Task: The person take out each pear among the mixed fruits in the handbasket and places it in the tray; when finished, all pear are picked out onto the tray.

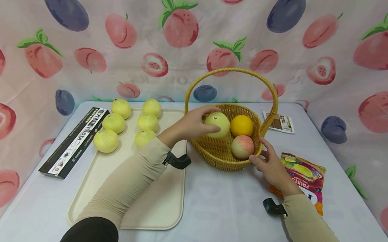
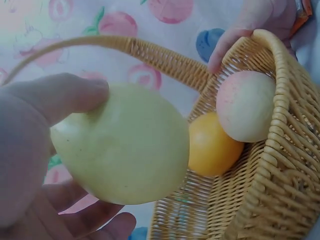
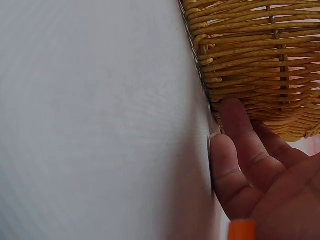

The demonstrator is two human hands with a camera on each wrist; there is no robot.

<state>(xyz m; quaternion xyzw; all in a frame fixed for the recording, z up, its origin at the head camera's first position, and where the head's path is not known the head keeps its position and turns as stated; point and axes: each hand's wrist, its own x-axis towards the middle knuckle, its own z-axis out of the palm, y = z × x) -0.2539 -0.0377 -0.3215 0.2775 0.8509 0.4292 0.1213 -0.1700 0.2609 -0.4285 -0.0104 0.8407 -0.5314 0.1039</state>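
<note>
My left hand (image 1: 193, 125) holds a pale yellow-green round fruit (image 1: 218, 125) over the left side of a woven basket (image 1: 218, 162) with a tall hoop handle. Thumb and fingers curl round the fruit (image 2: 125, 145), which looks smooth and finely speckled in the left wrist view. Inside the basket lie an orange (image 1: 242, 126) and a pink-and-cream peach (image 1: 243, 146), side by side. At the basket's right, my right hand (image 1: 273, 172) grips its rim near the handle's foot. In the right wrist view, several fingers (image 3: 252, 150) lie against the outer wicker wall (image 3: 250, 65), low by the tabletop.
A cream tray (image 1: 157, 207) on the left bears several similar yellow-green fruits (image 1: 148, 122). A black pasta box (image 1: 76, 141) lies along the tray's left edge. A candy bag (image 1: 305, 176) is beside my right wrist, and a small white-and-brown packet (image 1: 282, 123) lies behind the basket.
</note>
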